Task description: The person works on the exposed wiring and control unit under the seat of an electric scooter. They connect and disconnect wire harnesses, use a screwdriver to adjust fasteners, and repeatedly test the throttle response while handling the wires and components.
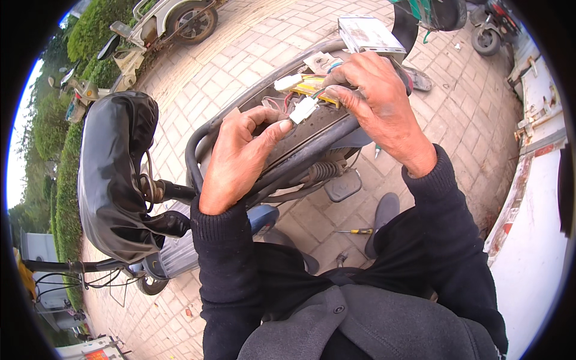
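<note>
Over the bared frame (300,157) of an electric scooter, both my hands work at a white plug connector (304,110). My left hand (240,150) pinches its near end between thumb and forefinger. Thin dark wires (321,93) run from the far end into the closed thumb and fingers of my right hand (384,96). A second white connector (288,83) lies just beyond, beside a yellow strip (312,86) and some red wires. My right fingers hide part of the wiring.
A black padded scooter seat (117,180) stands up at the left. Behind my right hand is a silver metal box (371,34). A yellow-handled screwdriver (360,231) lies on the paving by my foot. A white panel (531,222) borders the right; other scooters stand farther off.
</note>
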